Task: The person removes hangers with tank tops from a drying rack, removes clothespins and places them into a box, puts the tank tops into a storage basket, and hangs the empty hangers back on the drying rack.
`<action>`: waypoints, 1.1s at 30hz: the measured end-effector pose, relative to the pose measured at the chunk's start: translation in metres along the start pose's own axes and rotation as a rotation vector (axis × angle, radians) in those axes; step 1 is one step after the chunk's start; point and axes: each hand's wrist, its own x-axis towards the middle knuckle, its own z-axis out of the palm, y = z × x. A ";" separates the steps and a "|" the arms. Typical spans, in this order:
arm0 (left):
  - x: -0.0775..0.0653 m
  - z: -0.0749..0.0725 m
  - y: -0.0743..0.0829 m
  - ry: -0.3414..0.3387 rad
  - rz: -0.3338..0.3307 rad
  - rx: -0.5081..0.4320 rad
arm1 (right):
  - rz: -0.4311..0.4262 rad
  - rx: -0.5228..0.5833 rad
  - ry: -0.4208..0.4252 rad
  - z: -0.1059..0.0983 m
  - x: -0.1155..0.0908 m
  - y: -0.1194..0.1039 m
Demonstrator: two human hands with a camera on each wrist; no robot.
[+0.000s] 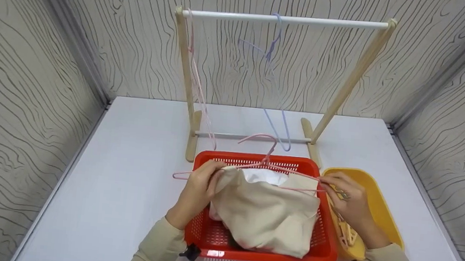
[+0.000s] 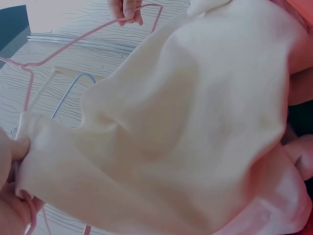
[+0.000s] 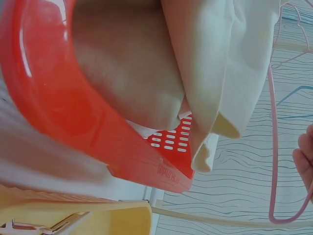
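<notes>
A cream-coloured cloth garment [image 1: 268, 219] drapes over the red basket, with a pink clothes hanger [image 1: 265, 162] partly inside its upper edge. My left hand [image 1: 200, 185] grips the garment's left top together with the hanger; the hanger's left end pokes out beyond the fingers. On the other side my right hand [image 1: 347, 199] pinches the hanger near its right end, just past the cloth. The left wrist view shows the garment [image 2: 186, 112] spread wide and the right hand [image 2: 126, 11] on the bare hanger arm. Cloth hides part of the hanger.
The red perforated basket [image 1: 267, 257] holds more fabric. To its right stands a yellow bin [image 1: 384, 213] containing clips [image 1: 347, 235]. Behind, a rack's white rail [image 1: 286, 19] carries another pink hanger [image 1: 202, 91] and a purple hanger [image 1: 270, 53].
</notes>
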 end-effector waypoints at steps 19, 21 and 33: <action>0.002 -0.006 -0.002 0.000 -0.018 0.052 | -0.001 -0.093 -0.010 -0.018 -0.003 0.000; 0.001 -0.006 -0.003 0.005 -0.020 0.048 | 0.001 -0.102 -0.002 -0.021 -0.003 0.001; -0.001 -0.008 -0.011 0.060 -0.046 0.061 | 0.001 -0.118 0.046 -0.042 -0.011 0.006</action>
